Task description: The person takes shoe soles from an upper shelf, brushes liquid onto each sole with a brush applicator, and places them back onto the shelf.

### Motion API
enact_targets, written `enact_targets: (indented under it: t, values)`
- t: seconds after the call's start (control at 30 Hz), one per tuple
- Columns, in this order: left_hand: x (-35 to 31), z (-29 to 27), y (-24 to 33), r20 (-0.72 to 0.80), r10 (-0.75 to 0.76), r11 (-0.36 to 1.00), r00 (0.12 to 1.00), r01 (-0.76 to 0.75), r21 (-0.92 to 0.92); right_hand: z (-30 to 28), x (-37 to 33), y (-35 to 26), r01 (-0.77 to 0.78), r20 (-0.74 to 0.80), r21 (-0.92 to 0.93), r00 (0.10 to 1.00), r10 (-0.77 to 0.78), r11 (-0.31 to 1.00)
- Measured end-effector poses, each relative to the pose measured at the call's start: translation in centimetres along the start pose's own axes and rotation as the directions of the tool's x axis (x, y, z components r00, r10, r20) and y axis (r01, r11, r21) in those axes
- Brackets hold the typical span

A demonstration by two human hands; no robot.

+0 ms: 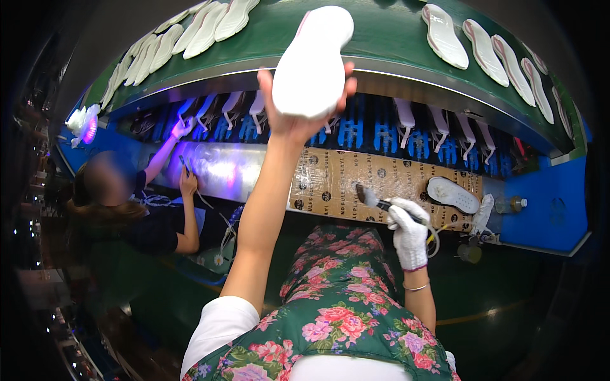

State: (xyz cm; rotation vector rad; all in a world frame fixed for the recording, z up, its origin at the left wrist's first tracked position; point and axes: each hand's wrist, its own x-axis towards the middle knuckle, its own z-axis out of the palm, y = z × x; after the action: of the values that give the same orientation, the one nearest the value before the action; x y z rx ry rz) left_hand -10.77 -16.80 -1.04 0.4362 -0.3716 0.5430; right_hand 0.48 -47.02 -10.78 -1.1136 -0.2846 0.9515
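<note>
My bare left hand [293, 130] reaches up and far, its fingers and thumb around the edges of a white shoe sole [314, 63]. The sole's far end is over the green conveyor belt [387, 41]. In a white knit glove, my right hand [410, 235] is closed on a brush [366, 195] with a dark handle, bristles pointing left over the brown printed sheet [356, 178] on the bench. A thin tube runs by that hand. To its right, another white sole [452, 194] lies on the sheet.
White soles [210, 30] line the belt's left side, with several more soles [486, 51] at its right. Below hang pale strap-like pieces [438, 127] among blue holders [384, 140]. A bottle [510, 204] stands far right. A co-worker [152, 209] works at left under purple light.
</note>
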Motion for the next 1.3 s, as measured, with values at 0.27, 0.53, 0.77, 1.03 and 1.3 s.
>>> enact_targets:
  t: [0.27,0.53,0.77,1.03,1.3]
  values:
    - [11.1,-5.4,0.2,-0.375,-0.114,0.823,0.92,-0.125,-0.555,0.8,-0.5,4.1,-0.069,-0.018,-0.08,0.998,0.068,0.994]
    - [7.0,-2.8,1.9,-0.387,-0.268,0.954,0.882,0.188,-0.232,1.7,0.4,5.6,-0.128,-0.023,-0.18,0.992,0.125,0.975]
    - [3.7,-7.6,21.7,0.128,0.69,-0.632,0.713,0.506,0.587,3.0,0.8,6.4,-0.177,-0.026,-0.15,0.984,0.176,0.973]
    - [-0.3,-8.5,24.0,0.186,0.614,-0.597,0.767,0.297,0.745,4.3,1.3,6.7,-0.221,-0.027,-0.171,0.975,0.22,0.96]
    - [-6.0,-4.8,21.4,0.04,0.53,-0.336,0.847,0.166,0.927,4.0,1.5,7.1,-0.239,0.044,-0.109,0.969,0.245,0.965]
